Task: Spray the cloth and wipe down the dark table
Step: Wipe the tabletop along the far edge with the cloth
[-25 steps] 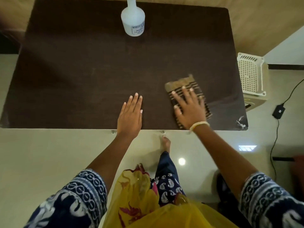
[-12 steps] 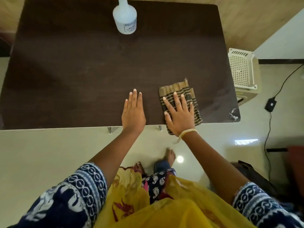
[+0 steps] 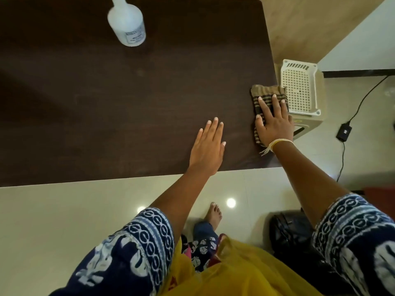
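Observation:
The dark brown table fills the upper left of the head view. A brown striped cloth lies at the table's right edge, partly over it. My right hand presses flat on the cloth with straight fingers. My left hand rests flat on the bare tabletop near the front edge, a little left of the cloth. A white spray bottle stands upright at the far side of the table, its top cut off by the frame.
A cream plastic stool with a grid top stands right beside the table's right edge. A black adapter with a cable lies on the tiled floor. A dark bag sits by my feet.
My right hand has slid the cloth right and away from me, from near the front edge to the table's right edge. The left hand stays flat on the table.

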A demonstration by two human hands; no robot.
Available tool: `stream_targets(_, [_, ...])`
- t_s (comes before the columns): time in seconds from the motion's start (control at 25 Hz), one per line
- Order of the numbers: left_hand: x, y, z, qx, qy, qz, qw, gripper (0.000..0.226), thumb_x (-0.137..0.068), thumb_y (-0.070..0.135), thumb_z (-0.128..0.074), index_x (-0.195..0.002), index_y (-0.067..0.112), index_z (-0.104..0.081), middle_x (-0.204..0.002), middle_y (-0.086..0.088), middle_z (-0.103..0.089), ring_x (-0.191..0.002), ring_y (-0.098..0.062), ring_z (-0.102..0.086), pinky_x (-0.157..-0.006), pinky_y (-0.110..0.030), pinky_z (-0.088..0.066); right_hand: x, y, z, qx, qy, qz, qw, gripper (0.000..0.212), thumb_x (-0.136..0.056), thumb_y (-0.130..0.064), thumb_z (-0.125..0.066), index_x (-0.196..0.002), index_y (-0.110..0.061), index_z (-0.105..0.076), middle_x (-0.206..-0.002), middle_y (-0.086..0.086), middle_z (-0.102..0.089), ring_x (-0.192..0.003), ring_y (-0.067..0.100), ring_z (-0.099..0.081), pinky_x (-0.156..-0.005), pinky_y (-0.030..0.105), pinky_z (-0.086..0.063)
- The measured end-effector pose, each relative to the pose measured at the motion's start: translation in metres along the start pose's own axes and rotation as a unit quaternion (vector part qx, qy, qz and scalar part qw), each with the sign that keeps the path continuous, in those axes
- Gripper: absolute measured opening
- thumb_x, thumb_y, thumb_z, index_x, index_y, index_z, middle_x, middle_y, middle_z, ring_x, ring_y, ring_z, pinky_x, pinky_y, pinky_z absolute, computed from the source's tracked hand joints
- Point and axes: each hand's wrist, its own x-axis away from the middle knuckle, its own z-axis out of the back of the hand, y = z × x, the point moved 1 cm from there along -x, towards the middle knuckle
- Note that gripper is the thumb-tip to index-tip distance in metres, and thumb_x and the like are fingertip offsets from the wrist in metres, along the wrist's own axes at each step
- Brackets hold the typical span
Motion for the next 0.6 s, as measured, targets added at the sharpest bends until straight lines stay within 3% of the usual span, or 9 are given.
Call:
stream_targets(0.24, [0.002,0.000,-0.012,-0.080,0.014,0.013,0.997,0.062,-0.104,0.041,-0.027,-0.157,0.013,-0.008,-0.165,-0.007,-0.008,-0.152,-0.024,-0.007,-0.120,-0.037,-0.006,-0.006,0.002,0.000,0.006,-0.001,0.017,1.000,0.059,-0.096,-0.052,-0.016,-0.153,-0.043,-0.008,-0.165,0.002,-0.008,-0.151,0.032,-0.006,-0.119,0.054,-0.015])
stream_targets(0.48, [0.006,0.000,-0.012,-0.085,0.039,0.009,0.996,0.059,-0.104,0.036,-0.021,-0.157,0.012,-0.011,-0.165,-0.007,-0.009,-0.152,-0.023,-0.010,-0.122,-0.038,-0.012,0.052,-0.020,-0.017,0.022,0.000,0.081,0.997,0.062,-0.094,-0.049,-0.023,-0.155,-0.039,-0.012,-0.165,0.006,-0.010,-0.150,0.035,-0.009,-0.117,0.058,-0.011])
stream_targets(0.6, [0.003,0.000,-0.013,-0.081,0.040,0.014,0.996,0.059,-0.104,0.037,-0.021,-0.157,0.013,-0.010,-0.165,-0.006,-0.009,-0.152,-0.022,-0.008,-0.122,-0.037,-0.009,0.024,-0.022,-0.010,0.008,-0.001,0.052,0.999,0.061,-0.095,-0.052,-0.020,-0.154,-0.041,-0.011,-0.165,0.004,-0.008,-0.151,0.034,-0.007,-0.117,0.059,-0.009])
